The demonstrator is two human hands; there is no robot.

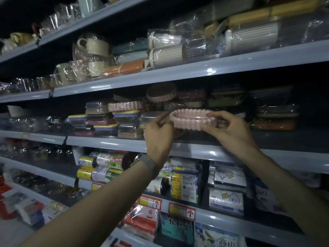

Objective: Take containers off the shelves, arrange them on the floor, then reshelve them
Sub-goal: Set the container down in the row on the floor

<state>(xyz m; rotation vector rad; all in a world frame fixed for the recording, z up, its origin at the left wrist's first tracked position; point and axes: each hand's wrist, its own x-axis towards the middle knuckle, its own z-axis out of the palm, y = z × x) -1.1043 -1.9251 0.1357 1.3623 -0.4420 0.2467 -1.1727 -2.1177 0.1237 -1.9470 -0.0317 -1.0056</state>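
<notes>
Grey store shelves [114, 143] packed with wrapped goods. Pink scalloped container [191, 120] held above middle shelf's front edge, between both hands: left hand [158, 134] pinches its left end, right hand [229, 131] fingers curl over right rim.

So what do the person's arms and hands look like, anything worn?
The left hand and right hand are bare: no gloves, no rings visible. No sleeves are in view. The left wrist carries a watch on a grey mesh band.

dim, glare on shelf edges [210, 71], blurred, bowed corners.
</notes>
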